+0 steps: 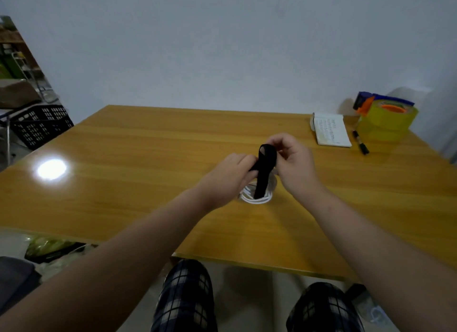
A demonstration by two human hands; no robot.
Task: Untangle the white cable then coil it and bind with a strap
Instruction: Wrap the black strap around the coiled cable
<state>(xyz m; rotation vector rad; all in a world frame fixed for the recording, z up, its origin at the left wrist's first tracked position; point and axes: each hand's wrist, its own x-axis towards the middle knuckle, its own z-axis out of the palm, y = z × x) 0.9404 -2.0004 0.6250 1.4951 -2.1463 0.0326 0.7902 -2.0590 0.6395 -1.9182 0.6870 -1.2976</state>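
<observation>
The white cable lies coiled on the wooden table, directly beneath our hands. The black strap stands up from the coil, its long axis near vertical, folded over at the top. Our right hand pinches the fold. Our left hand grips the strap's left end.

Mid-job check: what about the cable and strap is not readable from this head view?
1. White cable, head view: the coil's far side is hidden by the left hand, right hand and strap.
2. Strap, head view: whether its lower end goes under the coil is blurred.
3. Notebook, head view: writing too small.
</observation>
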